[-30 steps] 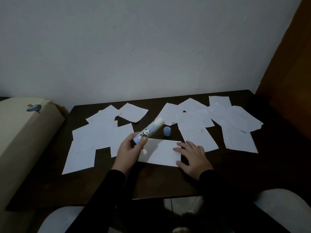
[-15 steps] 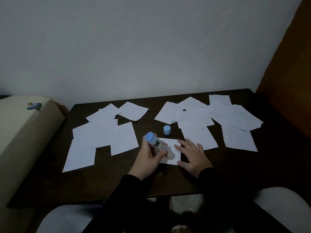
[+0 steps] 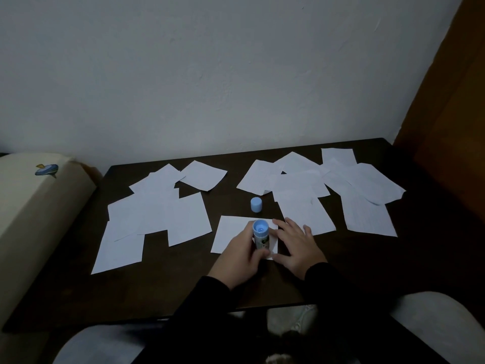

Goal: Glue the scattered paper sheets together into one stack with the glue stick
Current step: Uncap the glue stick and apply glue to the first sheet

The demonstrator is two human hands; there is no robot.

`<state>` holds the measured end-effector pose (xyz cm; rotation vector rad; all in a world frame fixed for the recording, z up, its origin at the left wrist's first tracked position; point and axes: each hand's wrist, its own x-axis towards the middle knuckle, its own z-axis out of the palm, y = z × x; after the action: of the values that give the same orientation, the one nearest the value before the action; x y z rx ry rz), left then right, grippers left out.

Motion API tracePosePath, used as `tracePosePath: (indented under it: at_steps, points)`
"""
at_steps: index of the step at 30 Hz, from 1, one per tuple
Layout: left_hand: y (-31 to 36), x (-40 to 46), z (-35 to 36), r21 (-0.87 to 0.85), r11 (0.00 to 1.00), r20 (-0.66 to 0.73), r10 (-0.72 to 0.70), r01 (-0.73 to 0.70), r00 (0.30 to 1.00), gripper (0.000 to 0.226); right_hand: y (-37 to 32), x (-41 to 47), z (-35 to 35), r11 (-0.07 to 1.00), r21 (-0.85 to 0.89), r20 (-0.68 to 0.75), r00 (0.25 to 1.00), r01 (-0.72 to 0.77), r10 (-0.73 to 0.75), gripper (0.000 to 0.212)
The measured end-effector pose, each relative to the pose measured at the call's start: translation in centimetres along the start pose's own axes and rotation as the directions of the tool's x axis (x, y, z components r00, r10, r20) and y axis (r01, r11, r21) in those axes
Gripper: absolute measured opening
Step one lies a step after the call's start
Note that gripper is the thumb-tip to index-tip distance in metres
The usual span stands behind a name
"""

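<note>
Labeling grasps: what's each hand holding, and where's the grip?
Left hand grips the glue stick around its lower barrel. Right hand holds nothing; it lies flat on the sheet.

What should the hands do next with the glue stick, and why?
Probably rub the glue stick across the sheet under it. The left hand holds it upright, bottom end up, on that sheet, the right hand presses the sheet flat, and the cap is off.

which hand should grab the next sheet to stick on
Right. The right hand lies flat on the sheet, beside the right-hand loose papers; the left hand grips the glue stick.
</note>
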<state>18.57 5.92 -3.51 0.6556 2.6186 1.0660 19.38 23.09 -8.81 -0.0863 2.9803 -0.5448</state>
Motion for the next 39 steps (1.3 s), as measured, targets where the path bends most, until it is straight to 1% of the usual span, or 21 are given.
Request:
tracePosePath:
  at_steps: [7, 17, 25, 28, 29, 31, 33, 34, 37, 39]
  points:
    - [-0.6, 0.0, -1.1, 0.022, 1.0, 0.002, -0.017, 0.017, 1.0, 0.054, 0.0, -0.2, 0.0, 1.0, 0.021, -0.011, 1.0, -0.005, 0.005, 0.061]
    - [-4.0, -1.1, -3.9, 0.033, 0.987, -0.075, -0.152, 0.155, 0.985, 0.059, -0.5, -0.4, -0.5, 0.999, 0.022, 0.005, 0.999, -0.032, 0.032, 0.061]
    - [-5.2, -1.4, -4.4, -0.02, 0.981, -0.134, -0.192, 0.191, 0.972, 0.055, -0.7, -0.4, -0.6, 0.999, 0.038, 0.005, 0.999, -0.036, 0.036, 0.061]
    - [-5.4, -1.2, -4.4, -0.051, 0.98, -0.186, -0.199, 0.192, 0.962, 0.05, -0.7, -0.5, -0.6, 0.999, 0.034, 0.002, 0.999, -0.04, 0.04, 0.06]
    - [-5.4, -1.2, -4.4, -0.113, 0.973, -0.227, -0.223, 0.202, 0.948, 0.047, -0.7, -0.5, -0.6, 0.999, 0.033, 0.001, 0.999, -0.038, 0.038, 0.061]
    - [-5.2, -1.3, -4.3, -0.316, 0.928, -0.335, -0.304, 0.197, 0.892, 0.042, -0.7, -0.4, -0.6, 0.999, 0.028, 0.001, 0.999, -0.038, 0.038, 0.061]
    - [-4.6, -1.2, -4.2, -0.5, 0.856, -0.434, -0.378, 0.131, 0.818, 0.039, -0.8, -0.4, -0.7, 0.999, 0.015, 0.002, 0.999, -0.039, 0.039, 0.062]
    - [-4.1, -1.0, -4.1, -0.554, 0.826, -0.47, -0.412, 0.102, 0.781, 0.039, -0.8, -0.4, -0.6, 0.999, 0.015, -0.001, 0.999, -0.037, 0.037, 0.062]
    - [-3.2, 0.1, -3.8, -0.643, 0.766, -0.556, -0.491, 0.028, 0.671, 0.043, -0.6, -0.6, -0.5, 0.999, 0.043, -0.018, 1.0, -0.023, 0.024, 0.062]
    - [-2.7, 1.0, -3.8, -0.701, 0.712, -0.583, -0.546, -0.032, 0.602, 0.05, -0.5, -0.6, -0.4, 0.999, 0.047, -0.032, 0.999, -0.021, 0.023, 0.061]
